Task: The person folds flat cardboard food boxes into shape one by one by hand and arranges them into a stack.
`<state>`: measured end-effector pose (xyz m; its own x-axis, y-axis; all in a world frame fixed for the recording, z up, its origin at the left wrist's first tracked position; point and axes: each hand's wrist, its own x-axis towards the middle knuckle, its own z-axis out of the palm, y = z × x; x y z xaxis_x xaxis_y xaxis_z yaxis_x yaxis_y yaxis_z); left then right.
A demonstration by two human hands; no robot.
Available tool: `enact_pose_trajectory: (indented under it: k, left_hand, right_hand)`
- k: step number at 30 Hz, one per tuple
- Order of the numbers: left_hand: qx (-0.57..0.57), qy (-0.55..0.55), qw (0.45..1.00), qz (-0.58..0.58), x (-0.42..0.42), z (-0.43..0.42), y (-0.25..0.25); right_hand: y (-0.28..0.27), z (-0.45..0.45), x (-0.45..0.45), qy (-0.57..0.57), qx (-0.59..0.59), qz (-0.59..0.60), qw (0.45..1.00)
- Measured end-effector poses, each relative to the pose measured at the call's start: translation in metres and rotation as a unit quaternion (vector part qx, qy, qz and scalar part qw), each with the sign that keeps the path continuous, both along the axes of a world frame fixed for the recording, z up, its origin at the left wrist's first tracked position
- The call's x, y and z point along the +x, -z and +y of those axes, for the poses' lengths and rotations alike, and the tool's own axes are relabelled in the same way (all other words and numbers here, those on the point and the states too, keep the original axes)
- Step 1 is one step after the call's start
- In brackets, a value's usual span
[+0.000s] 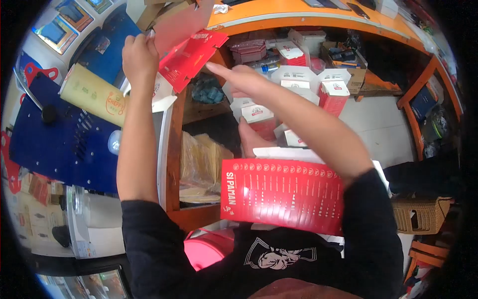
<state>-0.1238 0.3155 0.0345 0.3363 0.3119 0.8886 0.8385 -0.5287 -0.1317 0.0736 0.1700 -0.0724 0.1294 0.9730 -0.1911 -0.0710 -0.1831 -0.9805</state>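
Observation:
A partly folded red carton [191, 60] with a pale inner side is held up at the upper left. My left hand [140, 57] is closed, its fingers pinching the carton's pale raised panel at the left edge. My right hand [241, 79] has its fingers stretched out, the fingertips at or very near the carton's right edge; I cannot tell if they touch. Across my lap lies a fanned row of flat red cartons [284, 194] printed "SI PAMAN", partly behind my right arm.
Several red-and-white boxes [334, 94] with raised white flaps stand on the floor ahead. An orange table [279, 15] runs along the back. At left are a blue panel [59, 134] and a cream "CHEFFY" roll [92, 94]. A plastic-wrapped stack [201, 162] sits on a shelf.

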Motion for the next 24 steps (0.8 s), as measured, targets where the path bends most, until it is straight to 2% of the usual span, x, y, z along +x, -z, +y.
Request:
enact_pose_trajectory:
  k: [3,4,7,10,12,15,18,19,21,24]
  left_hand:
    - [-0.035,0.047,0.997,-0.041,0.003,-0.006,0.002]
    - [-0.003,0.054,0.998,-0.041,0.004,-0.004,-0.001]
    - [0.098,0.039,0.993,-0.048,-0.004,0.010,-0.019]
    - [0.175,0.003,0.983,-0.060,-0.024,0.027,-0.074]
    - [0.262,-0.075,0.962,0.005,-0.038,0.039,-0.119]
    - [0.223,0.060,0.965,-0.126,0.007,-0.026,-0.133]
    - [0.282,0.116,0.948,-0.094,0.021,-0.035,-0.129]
    - [0.310,0.128,0.940,-0.067,0.024,-0.036,-0.126]
    - [0.258,0.160,0.947,-0.103,0.037,-0.048,-0.107]
    - [0.184,0.208,0.949,-0.151,0.056,-0.080,-0.081]
  right_hand:
    - [0.014,0.085,-0.025,0.040,0.028,0.147,0.988]
    - [0.019,0.103,-0.032,0.043,0.037,0.195,0.979]
    - [0.038,0.146,-0.040,0.136,0.069,0.194,0.969]
    - [0.060,0.134,-0.019,0.151,0.061,0.137,0.977]
    - [0.066,0.116,-0.013,0.123,0.070,0.165,0.976]
    - [0.053,0.121,-0.023,0.100,0.093,0.208,0.969]
    - [0.034,0.142,-0.051,0.058,0.146,0.236,0.959]
    - [0.028,0.144,-0.059,0.002,0.118,0.216,0.969]
    - [0.016,0.141,-0.063,-0.107,0.062,0.164,0.979]
    - [0.013,0.114,-0.054,-0.124,-0.033,0.088,0.988]
